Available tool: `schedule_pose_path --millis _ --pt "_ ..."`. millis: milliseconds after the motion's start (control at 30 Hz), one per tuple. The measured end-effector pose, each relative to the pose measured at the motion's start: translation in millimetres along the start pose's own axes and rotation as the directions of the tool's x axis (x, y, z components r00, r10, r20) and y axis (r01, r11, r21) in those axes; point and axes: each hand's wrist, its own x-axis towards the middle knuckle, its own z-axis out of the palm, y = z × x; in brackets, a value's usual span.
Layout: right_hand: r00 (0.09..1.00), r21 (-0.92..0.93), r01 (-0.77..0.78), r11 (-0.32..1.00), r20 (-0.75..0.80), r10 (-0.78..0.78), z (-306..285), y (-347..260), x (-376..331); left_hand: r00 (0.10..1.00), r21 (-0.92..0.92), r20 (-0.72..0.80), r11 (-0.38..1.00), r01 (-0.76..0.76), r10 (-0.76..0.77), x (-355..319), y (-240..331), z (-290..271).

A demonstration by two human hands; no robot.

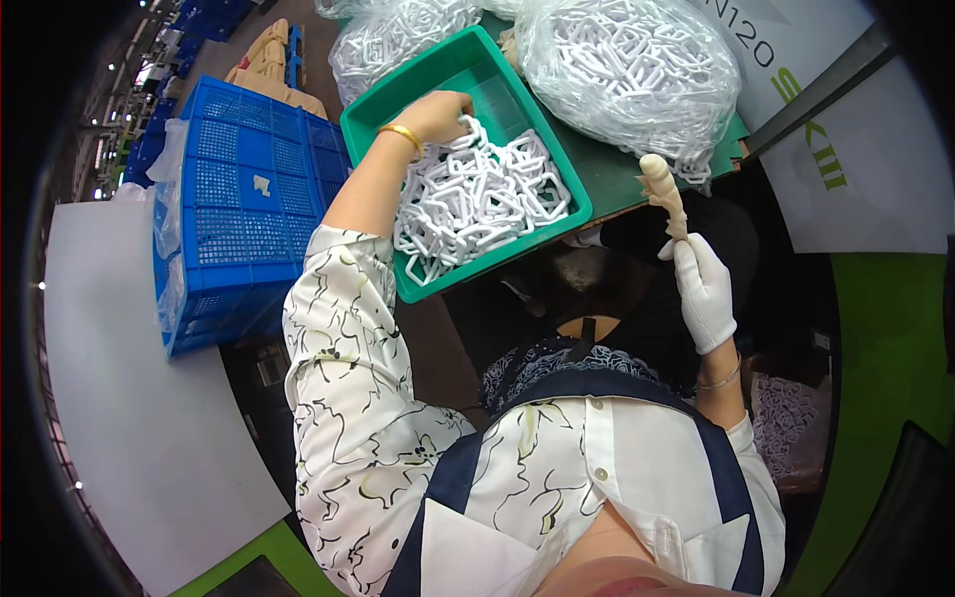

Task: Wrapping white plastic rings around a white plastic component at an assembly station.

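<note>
My bare left hand (438,117), with a gold bangle at its wrist, reaches into a green tray (580,204). Its fingers curl down at the top edge of a heap of white, bent plastic loops (487,194), closed on one white loop (471,129); the fingertips are partly hidden. My right hand (703,294) wears a white glove and is closed round the lower end of a slim beige tool (665,194). That tool has a rounded, wrapped-looking upper end and points up, just in front of the table edge. What sits inside the glove is hidden.
Clear plastic bags of similar white loops, one large (637,75) and one smaller (393,50), lie beyond and beside the tray on the green table (617,179). Blue mesh crates (244,199) stand at the left. A grey metal bar (821,90) slants at the right.
</note>
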Motion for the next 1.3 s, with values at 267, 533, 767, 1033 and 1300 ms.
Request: schedule_pose_path --millis 267,533,767,1033,1300 --pt "1.0 0.012 -0.001 1.0 0.03 0.001 5 4 3 0.91 -0.724 -0.381 0.664 -0.184 -0.164 -64 69 -26" --pt "0.992 0.175 0.115 0.978 0.031 -0.123 38 -47 12 0.771 -0.683 -0.603 0.633 -0.364 -0.207 -87 199 24" --pt "0.998 0.199 -0.039 0.979 0.065 0.026 43 -18 -4 0.654 -0.676 -0.691 0.595 -0.435 -0.307 -71 229 46" --pt "1.0 0.363 -0.013 0.932 -0.019 0.021 34 -37 2 0.979 -0.622 -0.103 -0.756 -0.202 -0.177 -71 263 51" --pt "1.0 0.144 0.013 0.99 -0.011 -0.011 21 -48 10 0.986 -0.808 -0.11 -0.567 -0.162 -0.125 -78 275 62"
